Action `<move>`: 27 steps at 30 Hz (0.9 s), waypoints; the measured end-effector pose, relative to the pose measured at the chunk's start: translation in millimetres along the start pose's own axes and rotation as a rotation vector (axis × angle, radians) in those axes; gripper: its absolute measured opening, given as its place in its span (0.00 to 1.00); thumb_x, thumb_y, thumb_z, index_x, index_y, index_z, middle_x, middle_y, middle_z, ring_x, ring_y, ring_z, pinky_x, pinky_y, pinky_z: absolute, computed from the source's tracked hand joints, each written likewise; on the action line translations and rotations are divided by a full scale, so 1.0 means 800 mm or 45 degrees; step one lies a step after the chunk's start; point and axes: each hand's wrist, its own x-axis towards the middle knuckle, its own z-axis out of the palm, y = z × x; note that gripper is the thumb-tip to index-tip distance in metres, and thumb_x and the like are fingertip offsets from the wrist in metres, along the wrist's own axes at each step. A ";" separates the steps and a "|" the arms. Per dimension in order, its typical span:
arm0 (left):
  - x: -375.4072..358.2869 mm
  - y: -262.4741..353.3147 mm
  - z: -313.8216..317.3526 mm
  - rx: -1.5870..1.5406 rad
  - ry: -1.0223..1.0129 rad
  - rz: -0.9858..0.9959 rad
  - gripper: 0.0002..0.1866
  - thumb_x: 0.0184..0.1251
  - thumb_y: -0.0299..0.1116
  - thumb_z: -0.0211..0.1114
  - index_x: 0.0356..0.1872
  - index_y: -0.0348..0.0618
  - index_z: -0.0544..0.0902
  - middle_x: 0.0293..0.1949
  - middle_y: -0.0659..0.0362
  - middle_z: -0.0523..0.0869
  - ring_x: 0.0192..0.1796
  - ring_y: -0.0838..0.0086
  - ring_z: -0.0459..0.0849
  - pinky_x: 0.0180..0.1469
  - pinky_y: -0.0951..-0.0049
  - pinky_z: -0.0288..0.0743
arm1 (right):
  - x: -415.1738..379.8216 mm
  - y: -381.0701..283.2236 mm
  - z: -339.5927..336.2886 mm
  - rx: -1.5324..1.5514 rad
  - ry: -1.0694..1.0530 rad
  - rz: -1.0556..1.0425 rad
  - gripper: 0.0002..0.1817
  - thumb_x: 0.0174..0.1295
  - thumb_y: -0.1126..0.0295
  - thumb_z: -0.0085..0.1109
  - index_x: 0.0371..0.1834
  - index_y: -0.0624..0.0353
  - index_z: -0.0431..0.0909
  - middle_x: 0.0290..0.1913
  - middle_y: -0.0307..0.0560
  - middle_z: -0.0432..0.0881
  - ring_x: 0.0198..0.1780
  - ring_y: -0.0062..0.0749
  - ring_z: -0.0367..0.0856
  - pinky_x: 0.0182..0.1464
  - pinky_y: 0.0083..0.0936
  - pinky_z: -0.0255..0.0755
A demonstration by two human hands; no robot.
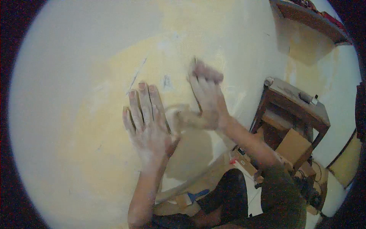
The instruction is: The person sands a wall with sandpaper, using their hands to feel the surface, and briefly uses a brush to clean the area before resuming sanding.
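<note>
Left grip (148, 131): fingers extended, nothing seen within it, apparently laid flat on the wall (57, 91), fingertips just beside a diagonal scratch (138, 73). Right grip (207, 93): thumb spread, fingers blurred; from where I stand I cannot tell whether it is empty or covers something. Between the two, a grey scuff (166, 82). The wall stands directly before both; the step in hand looks like rubbing or feeling over its yellow patch (122, 61). A further pass would call for flat, even pressure. Below, a blue-handled brush or scraper (199, 195); rightward, a wooden tabletop (286, 88) above a cardboard box (293, 145).
</note>
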 end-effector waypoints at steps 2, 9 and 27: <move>-0.004 -0.001 -0.002 -0.069 -0.001 -0.014 0.46 0.72 0.56 0.60 0.84 0.42 0.58 0.86 0.53 0.54 0.87 0.52 0.49 0.84 0.45 0.42 | -0.010 -0.002 0.010 0.045 -0.052 -0.037 0.62 0.56 0.33 0.64 0.82 0.73 0.55 0.75 0.74 0.63 0.73 0.73 0.62 0.74 0.64 0.55; -0.007 0.001 -0.002 -0.084 -0.096 -0.006 0.62 0.57 0.67 0.71 0.84 0.39 0.53 0.87 0.46 0.47 0.87 0.42 0.42 0.83 0.37 0.38 | 0.088 -0.012 -0.029 -0.128 0.057 -0.116 0.62 0.52 0.29 0.65 0.83 0.64 0.58 0.77 0.62 0.66 0.75 0.64 0.64 0.75 0.56 0.58; -0.025 -0.012 -0.010 -0.096 -0.174 0.012 0.62 0.53 0.62 0.77 0.85 0.47 0.55 0.87 0.52 0.49 0.86 0.43 0.45 0.82 0.39 0.44 | 0.005 -0.034 0.003 -0.077 0.069 -0.034 0.62 0.51 0.30 0.65 0.81 0.66 0.60 0.71 0.64 0.69 0.65 0.64 0.70 0.70 0.58 0.62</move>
